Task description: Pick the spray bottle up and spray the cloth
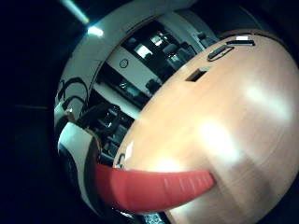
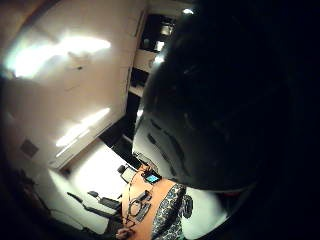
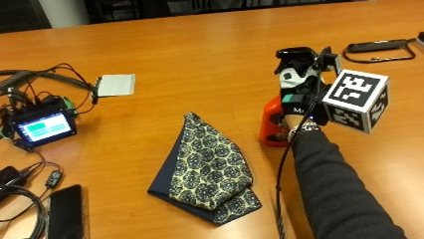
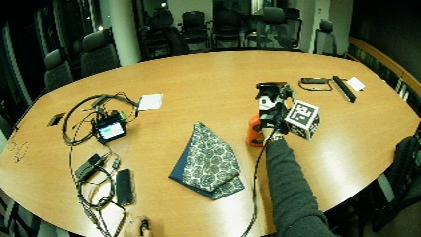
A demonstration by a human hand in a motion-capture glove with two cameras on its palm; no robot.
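Table: wood table [image 3: 199, 55] in a meeting room is carrying everything, chairs standing along the far side.
Far left: small lit screen [image 3: 43, 127] is sitting among cables, a dark phone [image 3: 65, 211] lying near it.
Left of centre: white card [image 3: 116, 84] is lying flat, well apart from the task things.
Centre: cloth [image 3: 207, 167], patterned and folded, is lying flat, near the bottle's left.
Right of centre: orange bottle [image 3: 273, 122] is standing upright on the table, its red trigger [image 1: 154, 189] showing close in the little-finger palm view.
Hand: gloved hand [image 3: 301, 97] is sitting at the bottle's head and neck; whether the fingers are wrapping it or only resting beside it, I cannot tell.
Far right: black strap [image 3: 377, 47] is lying at the far edge.
Risk: lifting before the neck is properly enclosed could be tipping the bottle; a nozzle turned away from the cloth would be wetting the table.
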